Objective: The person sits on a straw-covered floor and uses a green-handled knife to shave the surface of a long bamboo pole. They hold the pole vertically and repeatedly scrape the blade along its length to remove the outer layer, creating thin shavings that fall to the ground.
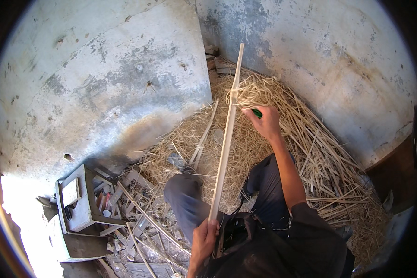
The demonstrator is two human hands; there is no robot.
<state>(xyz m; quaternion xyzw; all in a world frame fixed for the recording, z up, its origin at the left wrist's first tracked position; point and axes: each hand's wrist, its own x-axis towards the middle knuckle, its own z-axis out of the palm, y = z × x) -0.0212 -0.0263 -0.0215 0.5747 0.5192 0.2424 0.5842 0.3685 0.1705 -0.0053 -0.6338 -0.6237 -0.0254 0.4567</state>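
A long, pale wooden strip (224, 153) slants up from my lap, its far tip above the shavings. My left hand (205, 238) is closed round its near end, by my left thigh. Farther out, my right hand (267, 122) is closed on a tool with a green handle (257, 113), just right of the strip. The tool's working end is hidden, so its exact kind cannot be told. Thin curled shavings (255, 90) bunch beside the strip, just beyond my right hand.
A heap of split sticks (326, 157) lies along the right wall. Loose shavings (171, 143) cover the floor around my legs. At the left stands a worn wooden box (82, 222) holding small items, with scraps and long thin sticks (153, 221) beside it. Painted walls (125, 78) meet at the back.
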